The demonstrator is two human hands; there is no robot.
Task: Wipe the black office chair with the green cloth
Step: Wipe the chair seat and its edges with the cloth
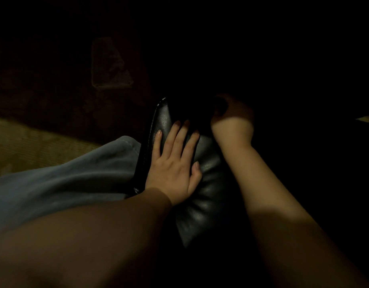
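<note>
The scene is very dark. The black office chair shows as a padded leather cushion with a stitched edge, running from the centre toward the bottom. My left hand rests flat on this cushion with its fingers straight and spread. My right hand reaches past the cushion's far end into deep shadow, and its fingers look curled. I cannot tell what it holds. No green cloth can be made out in that hand. A faint folded cloth-like shape lies on the dark floor at upper left, its colour unclear.
Grey-blue fabric lies along the left side of the chair. A lit strip of tan patterned floor shows at the left edge. Everything to the right and at the top is black shadow.
</note>
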